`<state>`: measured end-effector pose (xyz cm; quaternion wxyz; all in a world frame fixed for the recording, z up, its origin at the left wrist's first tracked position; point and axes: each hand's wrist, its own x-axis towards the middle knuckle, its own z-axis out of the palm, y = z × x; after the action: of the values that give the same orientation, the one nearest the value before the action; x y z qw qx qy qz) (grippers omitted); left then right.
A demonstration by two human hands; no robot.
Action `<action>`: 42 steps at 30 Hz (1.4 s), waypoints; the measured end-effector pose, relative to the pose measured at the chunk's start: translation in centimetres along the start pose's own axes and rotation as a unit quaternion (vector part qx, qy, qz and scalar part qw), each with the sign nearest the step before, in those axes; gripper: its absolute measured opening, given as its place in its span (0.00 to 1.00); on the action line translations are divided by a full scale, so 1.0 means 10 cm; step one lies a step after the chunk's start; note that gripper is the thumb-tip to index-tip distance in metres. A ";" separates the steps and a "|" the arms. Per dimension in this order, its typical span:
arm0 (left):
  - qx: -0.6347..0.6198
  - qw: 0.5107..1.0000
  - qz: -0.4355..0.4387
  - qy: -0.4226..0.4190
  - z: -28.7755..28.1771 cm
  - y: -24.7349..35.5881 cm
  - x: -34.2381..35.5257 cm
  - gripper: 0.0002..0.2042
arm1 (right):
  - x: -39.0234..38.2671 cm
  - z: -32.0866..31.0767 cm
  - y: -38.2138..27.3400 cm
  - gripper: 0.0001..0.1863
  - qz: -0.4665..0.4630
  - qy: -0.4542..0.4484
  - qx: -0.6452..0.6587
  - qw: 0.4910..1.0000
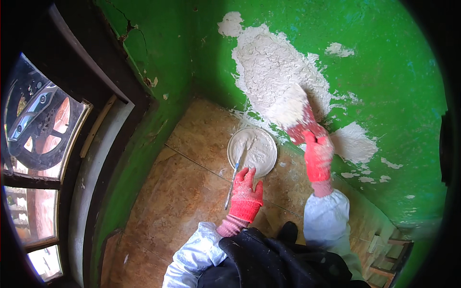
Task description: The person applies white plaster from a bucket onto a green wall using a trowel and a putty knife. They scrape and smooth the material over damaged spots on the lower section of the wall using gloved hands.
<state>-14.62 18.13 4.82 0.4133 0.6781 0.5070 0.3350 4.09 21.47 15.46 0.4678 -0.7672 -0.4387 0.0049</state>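
My right hand (318, 152), in a red work glove, grips a wide putty knife (297, 108) smeared with white filler. Its blade lies on a rough white filler patch (269, 65) on the green wall. Below the patch, a round tub (273, 165) of white filler (259, 151) stands on the floor. My left hand (247, 192), gloved in red too, has its fingers stretched out and apart at the tub's near rim. Beside it, a thin tool with a grey handle (228, 197) leans out of the tub, its far end in the filler.
Brown tiles (158, 206) cover the floor. At left stands a dark-framed glazed door or window (36, 182), with a wheeled vehicle (36, 120) behind the glass. A smaller filler patch (355, 143) marks the wall at right. A wooden frame-like object (384, 261) sits lower right.
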 end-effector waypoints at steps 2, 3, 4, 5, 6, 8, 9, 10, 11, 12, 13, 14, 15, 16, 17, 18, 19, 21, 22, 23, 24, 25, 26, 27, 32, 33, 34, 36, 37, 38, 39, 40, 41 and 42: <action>-0.011 1.000 0.010 0.003 0.00 0.03 -0.02 0.21 | 0.13 0.09 0.10 0.09 0.027 -0.031 -0.057 0.998; -0.011 1.000 0.013 0.002 0.01 0.06 -0.02 0.21 | 0.18 0.12 0.21 0.08 0.054 -0.060 -0.118 0.990; -0.009 1.000 0.008 -0.004 -0.01 0.08 -0.01 0.21 | 0.19 0.09 0.32 0.08 0.040 -0.038 -0.095 0.994; -0.007 1.000 0.003 -0.010 -0.02 0.10 -0.01 0.20 | 0.21 0.07 0.45 0.08 0.025 -0.017 -0.074 0.997; -0.004 1.000 0.001 -0.009 -0.03 0.07 -0.01 0.20 | 0.16 0.03 0.45 0.11 0.031 0.019 -0.101 0.994; 0.011 1.000 0.001 0.014 -0.06 -0.01 -0.02 0.20 | 0.05 -0.03 0.39 0.13 0.019 0.042 -0.100 0.994; 0.006 1.000 0.003 0.012 -0.06 0.00 -0.01 0.20 | 0.00 -0.13 0.35 0.14 0.013 0.059 -0.106 0.993; 0.002 1.000 0.002 0.011 -0.06 -0.01 -0.01 0.20 | -0.06 -0.18 0.18 0.11 0.037 0.055 -0.021 0.998; -0.002 1.000 0.000 0.010 -0.05 -0.02 0.00 0.20 | -0.10 -0.20 0.09 0.10 0.062 0.051 0.063 0.995; -0.004 1.000 0.001 0.009 -0.04 -0.01 0.00 0.20 | -0.09 -0.19 0.12 0.10 0.090 0.030 0.147 0.985; -0.005 1.000 0.001 0.002 -0.02 0.00 -0.01 0.20 | -0.07 -0.20 0.12 0.10 0.089 0.031 0.146 0.985; -0.007 1.000 0.002 -0.004 0.00 0.01 -0.01 0.21 | -0.04 -0.18 0.08 0.09 0.062 0.027 0.083 0.994; -0.007 1.000 0.002 -0.004 0.01 0.03 -0.01 0.21 | 0.01 -0.14 -0.01 0.09 0.035 0.022 0.021 0.999; -0.004 1.000 0.006 -0.006 0.02 0.04 -0.02 0.21 | 0.06 -0.10 0.00 0.09 0.070 -0.020 0.010 0.997; -0.001 1.000 0.010 -0.008 0.03 0.04 -0.03 0.21 | 0.12 -0.06 -0.02 0.09 0.070 -0.020 0.010 0.997; -0.001 1.000 0.013 -0.008 0.02 0.05 -0.02 0.21 | 0.20 -0.03 -0.07 0.09 0.115 -0.032 -0.015 0.993; -0.005 1.000 0.012 -0.010 0.02 0.06 -0.02 0.21 | 0.25 -0.03 -0.09 0.09 0.161 -0.041 -0.040 0.985; -0.007 1.000 0.012 -0.012 0.00 0.06 -0.01 0.21 | 0.25 -0.06 0.20 0.08 0.023 0.009 -0.056 0.998; 0.001 1.000 0.004 -0.001 -0.05 0.04 -0.01 0.20 | 0.19 -0.10 0.11 0.08 0.031 0.020 -0.046 0.998; 0.009 1.000 -0.005 0.009 -0.10 0.02 0.00 0.20 | 0.15 -0.12 0.04 0.07 0.040 0.031 -0.035 0.998; 0.005 1.000 -0.004 0.007 -0.09 0.01 0.00 0.20 | 0.13 -0.16 0.03 0.07 0.040 0.032 -0.039 0.998; -0.003 1.000 0.001 0.010 -0.06 -0.01 0.00 0.21 | 0.12 -0.18 0.03 0.07 0.045 0.027 0.002 0.999; -0.011 1.000 0.006 0.012 -0.04 -0.02 0.00 0.21 | 0.10 -0.20 0.01 0.07 0.051 0.022 0.044 0.998; -0.015 1.000 0.007 0.009 0.00 -0.01 -0.01 0.21 | 0.09 -0.22 -0.01 0.07 0.056 0.017 0.085 0.995; 0.000 1.000 0.012 -0.020 0.03 0.09 -0.05 0.21 | 0.24 0.00 0.05 0.07 -0.063 -0.002 -0.106 0.992; 0.000 1.000 0.014 -0.020 0.03 0.10 -0.05 0.21 | 0.23 -0.06 0.06 0.07 -0.064 0.000 -0.106 0.992; -0.003 1.000 0.014 -0.017 0.01 0.07 -0.05 0.21 | 0.20 -0.13 -0.01 0.07 -0.025 0.006 -0.090 0.996; -0.005 1.000 0.017 0.002 -0.03 0.00 -0.05 0.21 | 0.12 -0.17 0.00 0.07 0.027 0.017 -0.019 0.999; -0.003 1.000 0.017 0.004 -0.06 -0.02 -0.04 0.21 | 0.10 -0.14 -0.01 0.07 0.026 0.016 -0.017 0.999; 0.002 1.000 0.015 0.000 -0.09 -0.01 -0.02 0.21 | 0.06 -0.13 -0.03 0.08 0.031 -0.006 0.017 0.999; 0.008 1.000 0.013 -0.004 -0.11 0.00 0.00 0.21 | 0.03 -0.12 -0.04 0.09 0.036 -0.027 0.050 0.998; 0.012 1.000 0.027 0.008 -0.12 0.02 0.02 0.20 | 0.06 -0.09 0.05 0.11 -0.021 -0.048 -0.041 0.998; 0.013 1.000 0.027 0.007 -0.16 0.04 0.04 0.20 | 0.10 -0.05 0.08 0.11 -0.020 -0.048 -0.040 0.998; -0.014 0.999 0.024 0.031 -0.23 0.08 0.07 0.20 | 0.15 -0.02 0.12 0.12 -0.004 -0.054 -0.080 0.995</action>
<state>-16.11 19.19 6.55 0.3988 0.6736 0.4985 0.3724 5.88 22.14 15.35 0.3805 -0.7991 -0.4654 0.0090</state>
